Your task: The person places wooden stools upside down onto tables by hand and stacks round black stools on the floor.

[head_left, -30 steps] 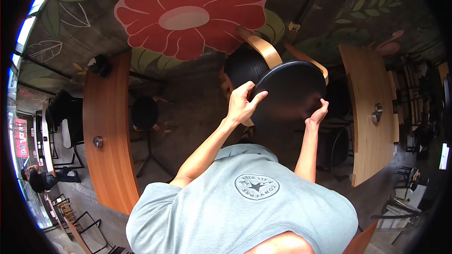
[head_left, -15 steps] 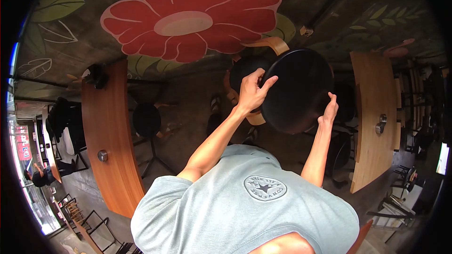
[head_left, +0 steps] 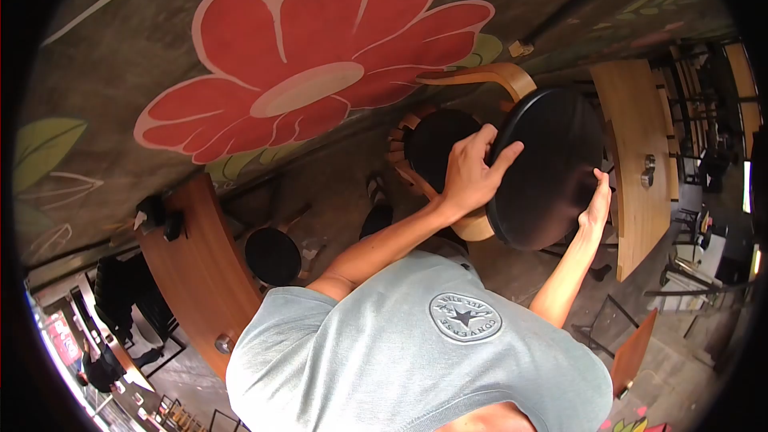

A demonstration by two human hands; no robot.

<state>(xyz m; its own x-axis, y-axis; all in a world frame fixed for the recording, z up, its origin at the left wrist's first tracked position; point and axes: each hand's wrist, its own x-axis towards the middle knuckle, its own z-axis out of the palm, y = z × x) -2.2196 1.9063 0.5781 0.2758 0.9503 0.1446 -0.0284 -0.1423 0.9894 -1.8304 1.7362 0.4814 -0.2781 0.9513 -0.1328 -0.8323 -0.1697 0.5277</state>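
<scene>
A round black stool [head_left: 548,168] with bent light-wood legs is tilted on its side, its seat facing me. My left hand [head_left: 476,172] grips the seat's left rim, thumb on the black face and fingers behind the edge. My right hand [head_left: 596,204] holds the lower right rim, its fingers partly hidden by the edge. Behind and left of the held stool stands another black stool [head_left: 440,142] with wooden legs, overlapped by my left hand and the held seat.
A reddish-brown table [head_left: 196,256] stands on the left, with a small black stool [head_left: 273,256] beside it. On the right is a lighter wooden table [head_left: 640,136]. A wall with a painted red flower [head_left: 312,88] rises ahead. A person [head_left: 102,370] is at the far left.
The held stool and both hands have moved to the right in view, and the seat appears turned more edge-on. The whole view has tilted and swung.
</scene>
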